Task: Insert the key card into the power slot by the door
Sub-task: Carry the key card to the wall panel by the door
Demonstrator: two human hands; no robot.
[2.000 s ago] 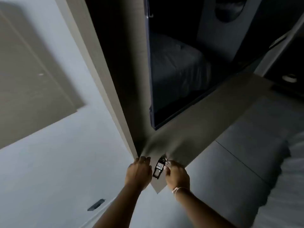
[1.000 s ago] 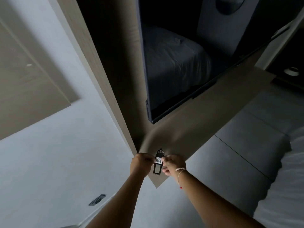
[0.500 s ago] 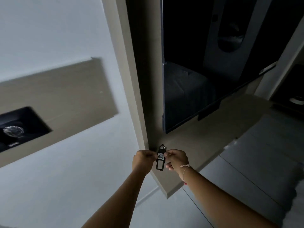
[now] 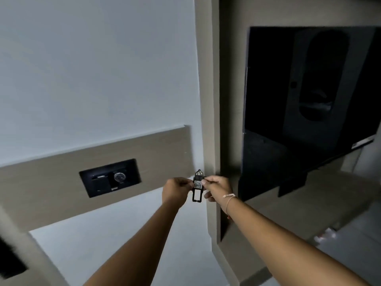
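Note:
The key card (image 4: 197, 187) is a narrow black tag with a white numbered label and a metal ring on top. It hangs upright in front of me. My left hand (image 4: 175, 189) pinches its left side and my right hand (image 4: 218, 187) pinches its right side, both arms stretched out. The power slot (image 4: 110, 178) is a black recessed panel set in a beige wall band, to the left of my hands. The card is well apart from the panel.
A beige vertical partition (image 4: 208, 100) stands just behind my hands. A dark wall-mounted screen (image 4: 305, 104) hangs to the right above a beige shelf (image 4: 288, 215). The wall (image 4: 92, 69) above the band is plain white. Another dark opening (image 4: 8, 263) shows at the lower left edge.
The view has swung left and levelled, bringing the black wall panel into full view near my hands. Both hands still hold the key card between them, now raised a little.

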